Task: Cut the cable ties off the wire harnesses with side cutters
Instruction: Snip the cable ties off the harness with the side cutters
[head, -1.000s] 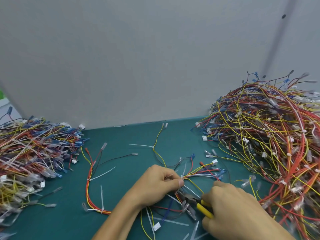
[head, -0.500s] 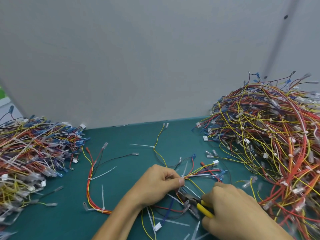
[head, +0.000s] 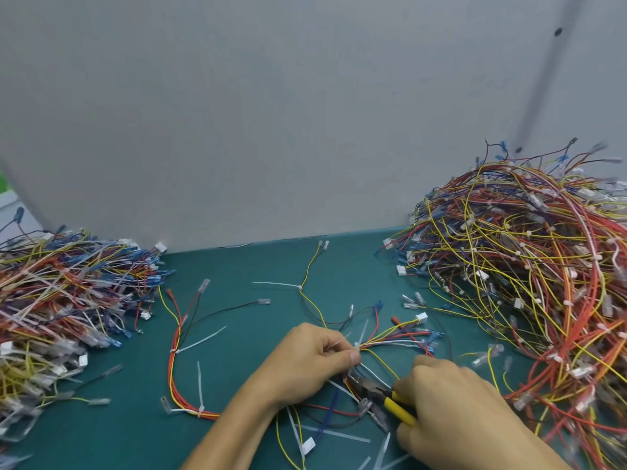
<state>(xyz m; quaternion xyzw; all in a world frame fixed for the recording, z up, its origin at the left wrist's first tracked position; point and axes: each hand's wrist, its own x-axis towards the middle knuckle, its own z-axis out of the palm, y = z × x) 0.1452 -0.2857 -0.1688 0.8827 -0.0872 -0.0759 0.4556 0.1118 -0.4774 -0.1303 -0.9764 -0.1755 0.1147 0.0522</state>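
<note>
My left hand (head: 312, 361) pinches a wire harness (head: 397, 340) of yellow, red, blue and white wires at its white cable tie (head: 358, 344), low on the green mat. My right hand (head: 461, 412) grips yellow-handled side cutters (head: 380, 395), whose dark jaws point up-left just below my left thumb, close to the tied bundle. Whether the jaws touch the tie I cannot tell. More of the harness trails under both hands.
A tall tangled heap of harnesses (head: 529, 283) fills the right side. A flatter heap (head: 61, 300) lies at the left. A loose red-and-yellow harness (head: 176, 368) and several cut white ties (head: 203, 339) lie on the mat (head: 237, 273). A grey wall stands behind.
Almost nothing moved: both hands keep their grips and places, and the cutter jaws stay beside the tie.
</note>
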